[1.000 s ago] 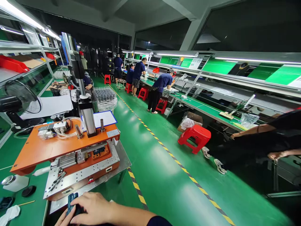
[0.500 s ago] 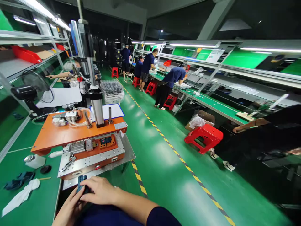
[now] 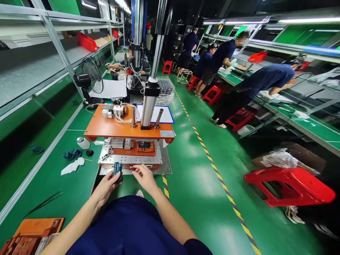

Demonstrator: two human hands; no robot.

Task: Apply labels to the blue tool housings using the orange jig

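My left hand [image 3: 105, 185] holds a small dark blue part [image 3: 117, 169] upright at the front edge of an orange press fixture [image 3: 127, 129]. My right hand [image 3: 144, 177] is beside it with fingers spread, its fingertips touching the fixture's steel base plate [image 3: 132, 160] near a red button. A similar blue part [image 3: 145, 145] sits in the nest at the fixture's middle. A vertical cylinder [image 3: 149, 99] rises from the orange top plate.
White cloth [image 3: 72, 165], dark caps, a white bottle [image 3: 83, 143] and tweezers [image 3: 44, 203] lie on the green bench left of the fixture. A fan [image 3: 89, 78] stands behind. A red stool [image 3: 289, 185] is at my right. Several co-workers stand at the right-hand benches.
My view has swung left and down onto the fixture. My right hand has left the blue part and reached the base plate; my left hand alone holds the part now.
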